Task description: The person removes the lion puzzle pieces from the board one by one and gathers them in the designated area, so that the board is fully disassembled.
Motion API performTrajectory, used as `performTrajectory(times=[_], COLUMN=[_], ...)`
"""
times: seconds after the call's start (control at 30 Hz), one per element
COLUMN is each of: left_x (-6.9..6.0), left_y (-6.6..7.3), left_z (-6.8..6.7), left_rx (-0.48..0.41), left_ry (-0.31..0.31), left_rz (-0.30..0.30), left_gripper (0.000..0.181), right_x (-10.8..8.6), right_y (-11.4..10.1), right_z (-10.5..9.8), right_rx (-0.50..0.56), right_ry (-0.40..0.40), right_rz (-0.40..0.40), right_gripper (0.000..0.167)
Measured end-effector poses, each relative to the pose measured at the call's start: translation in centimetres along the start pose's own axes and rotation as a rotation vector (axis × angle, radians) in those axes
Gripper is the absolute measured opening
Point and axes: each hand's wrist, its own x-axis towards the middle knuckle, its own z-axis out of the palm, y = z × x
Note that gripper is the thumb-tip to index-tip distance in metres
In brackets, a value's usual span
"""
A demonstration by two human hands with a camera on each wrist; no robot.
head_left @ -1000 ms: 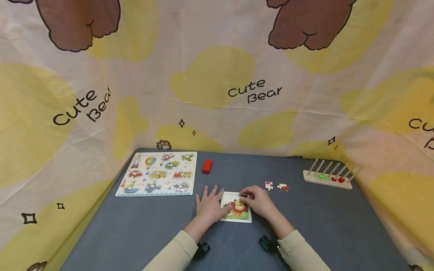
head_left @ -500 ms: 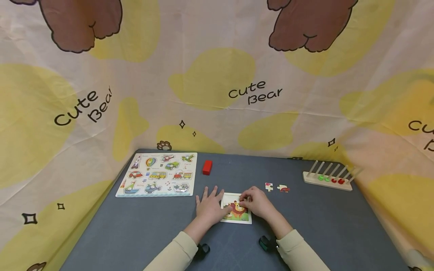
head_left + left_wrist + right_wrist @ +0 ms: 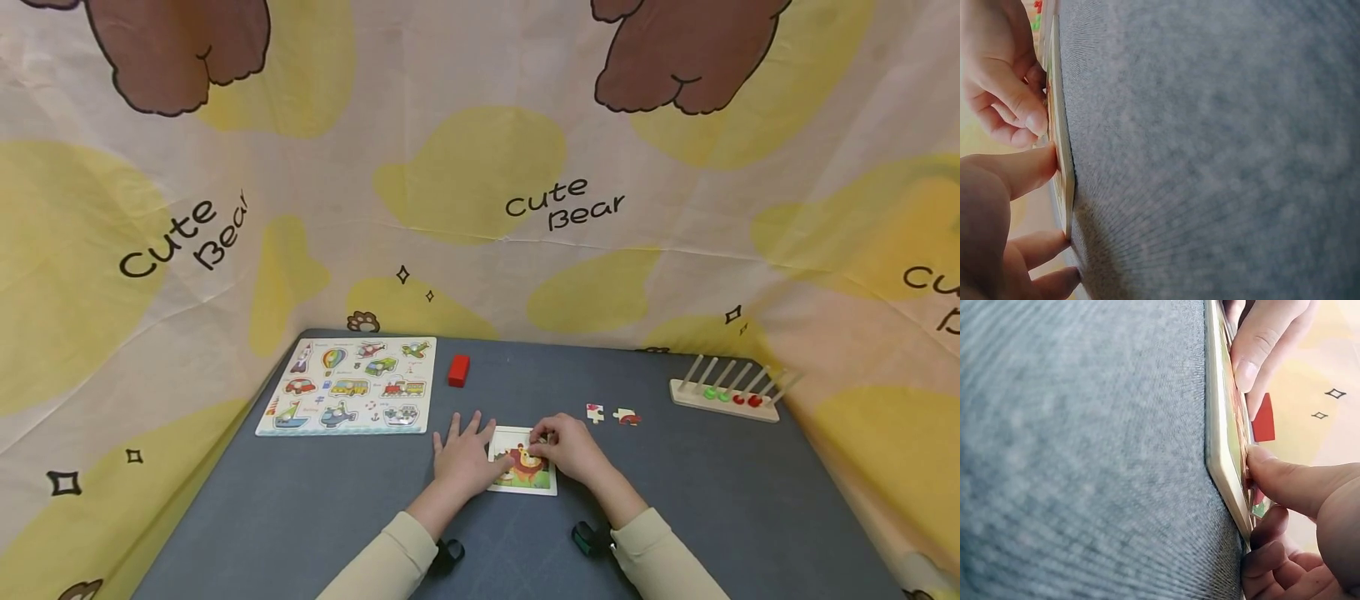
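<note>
A small framed jigsaw puzzle point(image 3: 525, 485) with a lion picture lies flat on the dark table. The left hand point(image 3: 465, 461), fingers spread, rests at its left side, with the thumb point(image 3: 1038, 164) touching the frame's face. At the upper right part of the puzzle, the right hand point(image 3: 573, 450) pinches a small puzzle piece point(image 3: 1259, 499) between thumb and curled fingers. That piece shows pink and green in the right wrist view and is mostly covered by the fingers. Two loose jigsaw pieces, one pink and white point(image 3: 595, 413) and one with red point(image 3: 627, 416), lie beyond the right hand.
A board with vehicle pictures point(image 3: 345, 385) lies at the back left. Beside it is a red block point(image 3: 458, 370). A wooden peg stand point(image 3: 724, 399) with green and red beads stands at the back right. A patterned cloth point(image 3: 480, 250) hangs behind the table.
The right hand's fingertips have shifted slightly over the puzzle's upper right part, toward the wearer. The left hand and the loose pieces stay in place.
</note>
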Motion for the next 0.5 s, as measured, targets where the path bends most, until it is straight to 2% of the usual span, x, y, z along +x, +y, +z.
performTrajectory(times=[0.2, 0.5], left_x=[0.05, 0.07], left_y=[-0.08, 0.01], left_z=[0.08, -0.03], left_rx=[-0.005, -0.010], left_ry=[0.000, -0.007], left_rz=[-0.002, -0.011], left_gripper=[0.076, 0.076], right_x=[0.06, 0.11], right_y=[-0.03, 0.47], right_z=[-0.11, -0.20], right_rx=[0.055, 0.074], right_ry=[0.038, 0.016], right_rz=[0.013, 0.035], right_gripper=[0.029, 0.017])
